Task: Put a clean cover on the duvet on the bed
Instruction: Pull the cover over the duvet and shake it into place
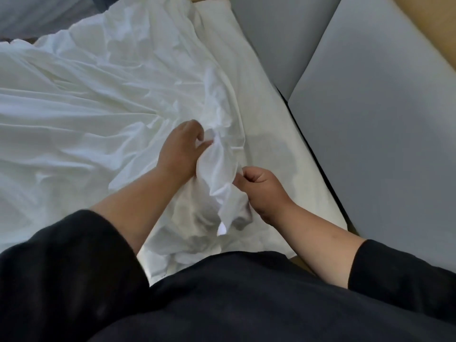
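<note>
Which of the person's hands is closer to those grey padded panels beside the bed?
The right. The right hand pinches the white cover on the side towards the grey panels; the left hand grips the cover further away, over the bed.

Two grey padded panels (370, 99) stand along the right side — tan wood (417, 28) shows behind them.

The left hand (181, 150) grips a bunched corner of the white cover (98, 95). The right hand (261, 187) pinches the same fabric. The bed (266, 149) lies beneath.
</note>
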Motion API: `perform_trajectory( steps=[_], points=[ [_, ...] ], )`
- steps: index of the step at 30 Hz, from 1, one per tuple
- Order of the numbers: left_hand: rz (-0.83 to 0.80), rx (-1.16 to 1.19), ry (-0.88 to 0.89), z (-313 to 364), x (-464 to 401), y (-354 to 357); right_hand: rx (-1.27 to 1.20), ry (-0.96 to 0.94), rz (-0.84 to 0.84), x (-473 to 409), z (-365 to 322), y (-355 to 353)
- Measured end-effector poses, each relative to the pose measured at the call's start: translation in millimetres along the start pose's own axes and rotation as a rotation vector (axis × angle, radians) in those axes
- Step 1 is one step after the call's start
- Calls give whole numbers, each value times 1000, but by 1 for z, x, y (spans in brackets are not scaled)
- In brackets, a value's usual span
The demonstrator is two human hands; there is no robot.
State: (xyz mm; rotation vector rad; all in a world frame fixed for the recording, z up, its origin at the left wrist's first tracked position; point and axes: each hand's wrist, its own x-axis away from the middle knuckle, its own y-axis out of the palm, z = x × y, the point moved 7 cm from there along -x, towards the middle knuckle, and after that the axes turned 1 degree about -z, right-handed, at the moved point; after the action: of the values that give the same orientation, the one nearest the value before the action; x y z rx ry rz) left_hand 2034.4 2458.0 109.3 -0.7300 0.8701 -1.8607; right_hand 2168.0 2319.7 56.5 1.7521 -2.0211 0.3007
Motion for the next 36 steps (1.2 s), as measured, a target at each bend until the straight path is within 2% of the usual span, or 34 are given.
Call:
perform_trajectory(
  steps=[3,5,7,8,11,14,17,21,23,27,30,32,34,36],
  points=[
    [84,161,-47,-6,47,-8,9,48,64,1,0,-9],
    [-44,303,-38,-3,77,-4,12,68,87,-2,-2,-9],
    [-197,300,-8,1,90,10,39,74,125,-8,-5,-8],
    [-202,248,16,-1,90,15,48,73,138,-10,-6,-6],
    [-5,80,-24,-10,76,10,70,55,96,-16,-12,2],
    [78,165,-108,-12,75,2,136,25,55,-17,-21,0],
    [112,319,-159,-12,87,-2,232,-56,89,-18,-35,-13],
    [105,376,-228,-21,101,0,413,-192,88,-20,-58,-19],
    [65,389,-206,-19,104,1,457,-297,99,-23,-75,-16],
    [-66,340,-52,3,114,10,519,-494,84,-43,-117,12],
    [-101,310,-50,11,122,13,606,-587,20,-62,-138,47],
    [-66,321,-52,14,124,8,640,-510,-25,-75,-129,69],
    [-12,306,-23,16,128,2,728,-338,-55,-81,-101,85],
    [34,325,-74,10,135,6,782,-165,-11,-81,-64,80]
  ],
)
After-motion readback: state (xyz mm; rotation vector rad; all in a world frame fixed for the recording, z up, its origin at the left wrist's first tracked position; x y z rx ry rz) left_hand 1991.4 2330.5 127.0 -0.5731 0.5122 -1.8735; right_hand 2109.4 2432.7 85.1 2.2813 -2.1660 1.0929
